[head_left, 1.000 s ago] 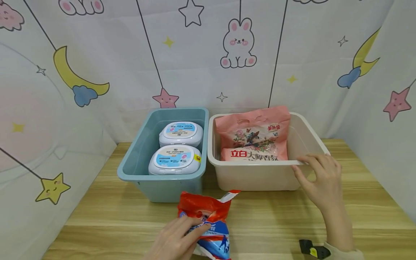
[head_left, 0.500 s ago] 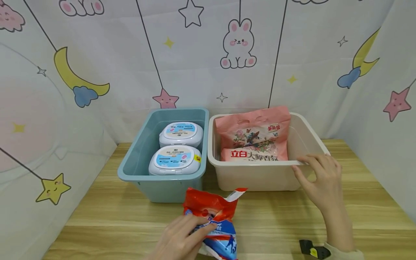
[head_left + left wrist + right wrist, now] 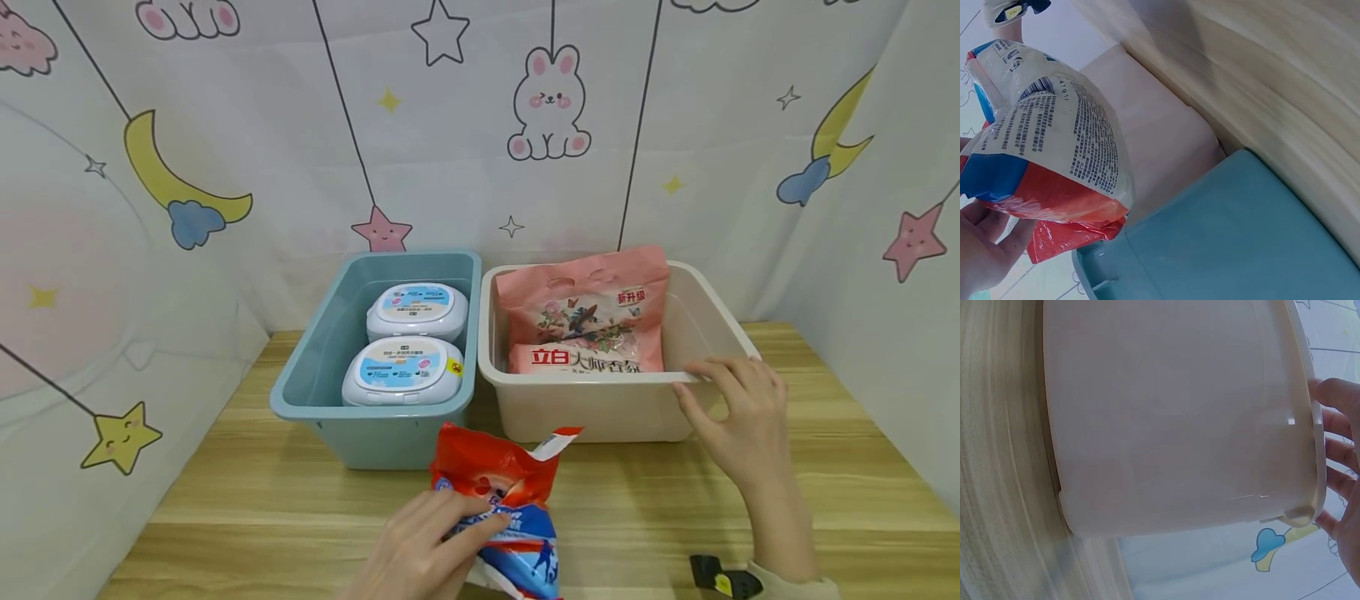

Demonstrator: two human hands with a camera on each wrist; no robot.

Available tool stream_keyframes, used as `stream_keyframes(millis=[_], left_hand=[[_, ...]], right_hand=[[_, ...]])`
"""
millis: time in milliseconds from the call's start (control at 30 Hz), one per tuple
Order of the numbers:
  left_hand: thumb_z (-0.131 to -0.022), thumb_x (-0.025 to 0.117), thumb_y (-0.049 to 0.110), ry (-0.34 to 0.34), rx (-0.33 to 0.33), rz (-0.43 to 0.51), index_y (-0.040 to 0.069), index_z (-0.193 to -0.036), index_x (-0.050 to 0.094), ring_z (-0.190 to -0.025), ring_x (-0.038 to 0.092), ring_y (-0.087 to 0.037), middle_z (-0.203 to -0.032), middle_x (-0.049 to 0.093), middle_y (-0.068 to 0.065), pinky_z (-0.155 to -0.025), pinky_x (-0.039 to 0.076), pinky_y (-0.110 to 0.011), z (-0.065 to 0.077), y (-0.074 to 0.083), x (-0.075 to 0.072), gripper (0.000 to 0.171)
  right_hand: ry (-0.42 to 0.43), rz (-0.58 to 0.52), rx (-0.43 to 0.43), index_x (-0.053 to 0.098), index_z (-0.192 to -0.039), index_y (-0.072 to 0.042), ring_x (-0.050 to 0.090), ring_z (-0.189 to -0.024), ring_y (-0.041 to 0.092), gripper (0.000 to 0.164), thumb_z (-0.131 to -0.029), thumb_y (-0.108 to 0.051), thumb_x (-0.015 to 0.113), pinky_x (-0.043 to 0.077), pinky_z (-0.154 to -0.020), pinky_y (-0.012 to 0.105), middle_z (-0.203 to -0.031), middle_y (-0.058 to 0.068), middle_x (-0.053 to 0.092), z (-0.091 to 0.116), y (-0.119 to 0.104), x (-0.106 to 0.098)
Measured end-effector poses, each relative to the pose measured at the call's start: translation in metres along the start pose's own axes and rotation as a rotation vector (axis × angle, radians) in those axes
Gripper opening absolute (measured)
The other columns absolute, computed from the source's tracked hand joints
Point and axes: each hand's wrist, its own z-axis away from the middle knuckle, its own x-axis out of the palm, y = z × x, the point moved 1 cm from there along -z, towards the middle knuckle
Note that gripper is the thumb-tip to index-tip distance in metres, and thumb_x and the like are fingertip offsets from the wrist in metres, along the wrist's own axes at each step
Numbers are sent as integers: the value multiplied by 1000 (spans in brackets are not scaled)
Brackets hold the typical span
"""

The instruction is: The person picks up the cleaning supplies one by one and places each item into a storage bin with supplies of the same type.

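My left hand (image 3: pixel 427 546) grips a red, blue and white laundry detergent bag (image 3: pixel 517 533) in front of the two bins. In the left wrist view the printed white back of the bag (image 3: pixel 1079 125) faces the camera, and the bag appears held off the table. My right hand (image 3: pixel 742 412) holds the front rim of the cream bin (image 3: pixel 592 408) near its right corner, fingers over the rim and thumb at the outside. Inside that bin leans a pink detergent bag (image 3: pixel 585 312). The right wrist view shows the bin's outer wall (image 3: pixel 1179 419) with fingers at its rim.
A blue-green bin (image 3: pixel 390 437) stands left of the cream one, with two white lidded boxes inside, a front box (image 3: pixel 405 371) and a back box (image 3: pixel 420 310). Both bins rest on a wooden table (image 3: pixel 247 517). A printed curtain (image 3: pixel 480 167) hangs behind and at the sides.
My left hand has moved slightly right and away from me, carrying the red and blue detergent bag. The right hand has stayed on the cream bin's rim.
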Motion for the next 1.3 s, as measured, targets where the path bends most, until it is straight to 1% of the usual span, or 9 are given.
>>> stream_keyframes(millis=[133,233,333,467,600,833,1000,1167,1300], left_hand=[[-82,76,27,34,28,0,30,-129,59,-100,61,-2,-117,64,11,-79,55,-22,-3,1,-2,50],[-83,75,27,48,41,2,29,-128,60,-102,61,-2,-117,64,11,-80,55,-23,-6,2,-4,48],[-85,73,27,48,45,6,29,-128,60,-103,60,-2,-117,63,11,-80,55,-23,-9,2,-7,46],[-82,76,27,26,29,11,30,-127,60,-104,59,0,-117,63,12,-81,54,-21,-13,4,-10,48],[-81,77,26,21,29,20,30,-126,61,-104,59,1,-117,63,13,-82,54,-20,-16,5,-12,48],[-89,69,26,81,105,29,26,-128,59,-101,60,-2,-117,63,9,-81,53,-20,-20,4,-15,41],[-90,67,23,109,119,31,26,-127,60,-101,60,-3,-116,64,8,-83,52,-20,-22,6,-18,38],[-91,65,23,145,132,35,25,-123,63,-98,61,-4,-112,66,7,-83,52,-20,-24,7,-19,32],[-90,66,24,158,138,32,25,-123,64,-97,62,-3,-111,66,7,-82,53,-20,-27,8,-21,32]], right_hand=[[29,-7,-5,71,-91,-3,53,-95,39,60,-92,-59,50,30,-88,53,-91,14,65,0,1,2],[32,-5,-8,71,-91,-3,53,-94,39,59,-92,-59,51,30,-88,53,-91,14,65,-1,0,2],[31,-4,-8,71,-91,-3,53,-94,39,59,-92,-58,51,30,-88,53,-91,15,65,-2,0,3],[29,-5,-6,71,-91,-3,52,-94,39,58,-92,-58,51,30,-88,53,-92,15,65,-3,-1,3],[30,-6,-6,71,-91,-3,52,-94,39,58,-92,-58,51,30,-89,53,-92,14,65,-2,0,3],[17,-4,-5,70,-91,-2,52,-93,38,59,-92,-58,51,30,-88,54,-92,15,64,-2,0,2],[-8,14,1,70,-92,-1,52,-94,38,61,-92,-59,50,31,-90,54,-93,16,64,-1,0,0],[0,8,-3,70,-91,-1,52,-94,39,60,-92,-58,50,30,-88,53,-92,16,64,-1,-1,0],[-12,10,1,70,-92,-1,52,-95,39,59,-93,-57,50,30,-89,53,-93,16,64,0,0,-1]])
